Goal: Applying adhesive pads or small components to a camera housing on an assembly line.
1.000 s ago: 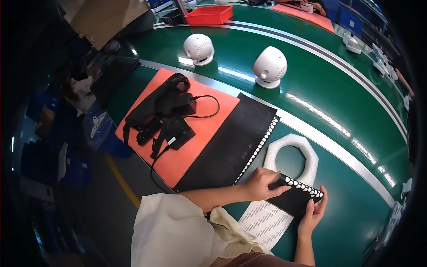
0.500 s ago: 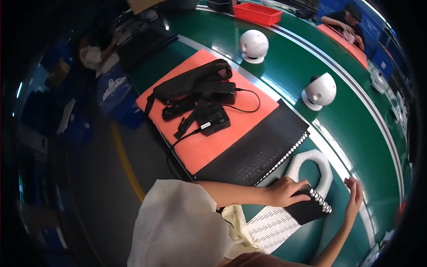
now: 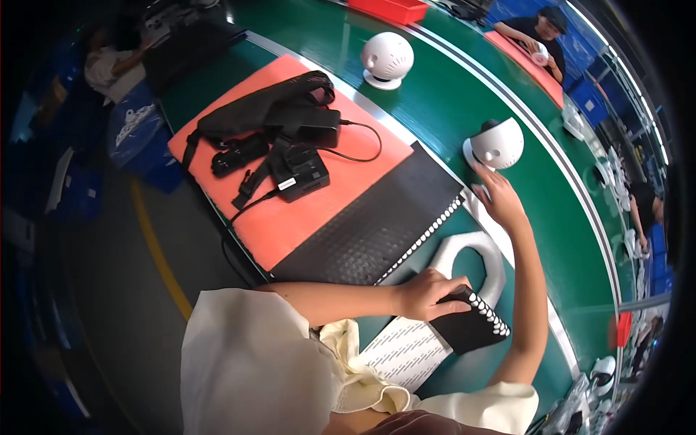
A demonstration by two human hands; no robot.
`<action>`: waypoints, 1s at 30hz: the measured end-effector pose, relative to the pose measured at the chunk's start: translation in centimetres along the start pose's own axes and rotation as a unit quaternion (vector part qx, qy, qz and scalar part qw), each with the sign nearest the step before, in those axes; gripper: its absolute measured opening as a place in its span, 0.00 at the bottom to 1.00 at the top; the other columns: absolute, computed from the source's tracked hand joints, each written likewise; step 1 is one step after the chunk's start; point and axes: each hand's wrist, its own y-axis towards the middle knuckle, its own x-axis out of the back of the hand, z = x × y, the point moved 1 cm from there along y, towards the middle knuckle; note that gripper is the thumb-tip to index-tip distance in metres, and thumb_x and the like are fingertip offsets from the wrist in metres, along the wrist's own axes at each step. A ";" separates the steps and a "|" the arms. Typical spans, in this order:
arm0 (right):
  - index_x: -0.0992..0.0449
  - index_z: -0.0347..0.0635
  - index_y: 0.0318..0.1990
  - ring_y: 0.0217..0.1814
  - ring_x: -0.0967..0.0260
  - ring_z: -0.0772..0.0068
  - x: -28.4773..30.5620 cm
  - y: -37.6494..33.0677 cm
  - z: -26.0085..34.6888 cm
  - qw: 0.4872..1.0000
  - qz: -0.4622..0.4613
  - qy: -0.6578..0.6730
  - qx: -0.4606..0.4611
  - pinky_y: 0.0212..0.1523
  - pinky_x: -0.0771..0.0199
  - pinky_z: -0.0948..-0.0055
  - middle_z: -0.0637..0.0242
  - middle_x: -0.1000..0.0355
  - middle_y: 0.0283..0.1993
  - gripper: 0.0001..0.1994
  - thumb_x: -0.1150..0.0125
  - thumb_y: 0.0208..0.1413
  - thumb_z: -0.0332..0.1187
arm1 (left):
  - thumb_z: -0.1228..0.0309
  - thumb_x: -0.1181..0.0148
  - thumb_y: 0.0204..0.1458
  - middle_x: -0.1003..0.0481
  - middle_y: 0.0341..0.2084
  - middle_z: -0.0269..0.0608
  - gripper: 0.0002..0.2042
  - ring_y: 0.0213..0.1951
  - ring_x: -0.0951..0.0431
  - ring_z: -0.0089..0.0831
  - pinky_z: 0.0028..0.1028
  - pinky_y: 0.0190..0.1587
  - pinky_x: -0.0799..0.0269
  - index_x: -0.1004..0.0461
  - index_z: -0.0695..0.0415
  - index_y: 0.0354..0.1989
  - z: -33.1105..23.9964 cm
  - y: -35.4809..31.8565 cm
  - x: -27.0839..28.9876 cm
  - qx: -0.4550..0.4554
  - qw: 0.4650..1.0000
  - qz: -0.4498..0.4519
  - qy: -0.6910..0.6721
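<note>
My left hand [image 3: 428, 296] pinches a black sheet [image 3: 471, 326] with white round bumps along one edge. Under that sheet, a white backing sheet with printed dashes [image 3: 407, 355] lies on the green surface. My right arm stretches forward, and my right hand [image 3: 500, 199] is open, its fingertips close to the base of a white ball-shaped device [image 3: 500, 145] whose top looks cut open. Whether they touch it I cannot tell. A white ring [image 3: 500, 268], padded-looking, lies just beyond my left hand. Farther off stands another white ball-shaped device [image 3: 389, 56] on a round foot.
An orange foam mat [image 3: 384, 145] bears black straps, boxes and cables [image 3: 301, 134]. A larger black sheet [image 3: 355, 243] with white bumps overlaps its near end. Beyond are a red tray [image 3: 391, 9] and a person [image 3: 540, 43] handling a white part. A metal strip crosses the green table.
My right hand has moved forward and left to the nearer white device. My left hand keeps hold of the black sheet. The whole view has shifted, moving the scene leftward.
</note>
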 end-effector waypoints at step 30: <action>0.42 0.34 0.53 0.49 0.34 0.64 5.6 -17.3 12.9 0.541 -0.132 0.788 -0.261 0.52 0.35 0.70 0.51 0.36 0.49 0.19 0.59 0.59 0.36 | 0.74 0.39 0.37 0.34 0.10 0.37 0.07 0.10 0.35 0.32 0.25 0.16 0.41 0.32 0.61 0.21 -2.0 -0.4 -0.6 -0.104 0.992 0.000 -0.066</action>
